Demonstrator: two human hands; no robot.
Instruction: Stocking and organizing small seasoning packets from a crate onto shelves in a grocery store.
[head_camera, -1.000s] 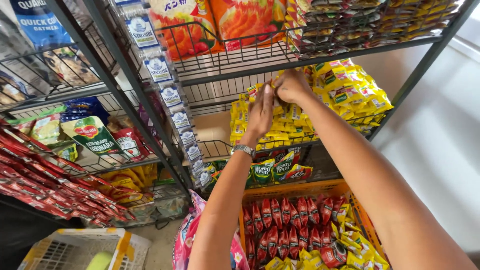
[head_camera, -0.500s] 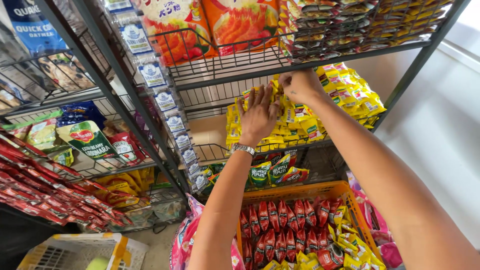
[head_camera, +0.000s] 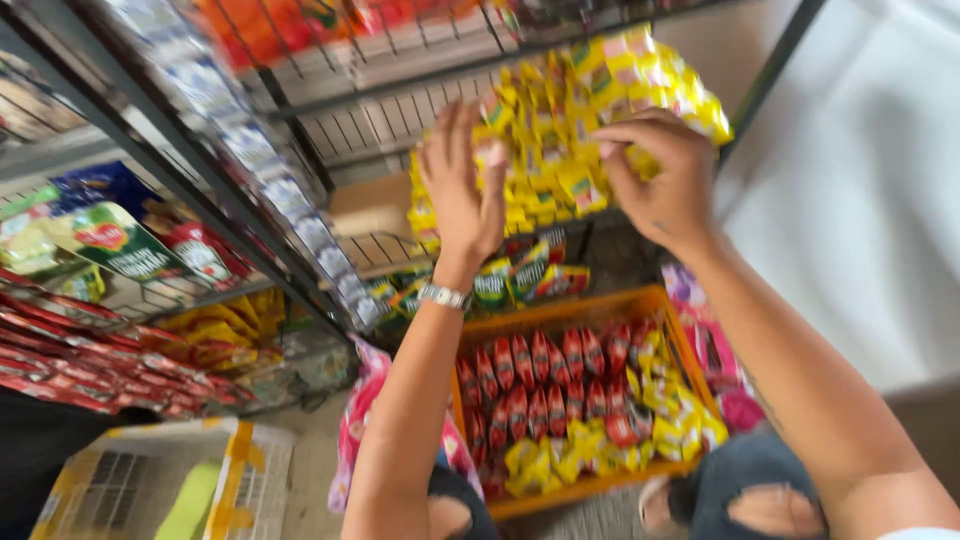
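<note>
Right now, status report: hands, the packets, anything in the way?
Left hand open, palm against yellow sachet packets on wire shelf. Right hand fingers curled on the same stack, grip unclear in blur. Orange crate of red sachets below; nothing blocking.

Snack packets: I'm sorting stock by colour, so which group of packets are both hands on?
The yellow packets on the wire shelf, touched by left hand and right hand; red packets lie in the orange crate below.

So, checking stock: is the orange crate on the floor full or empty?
Nearly full: the orange crate holds rows of red packets and yellow packets.
</note>
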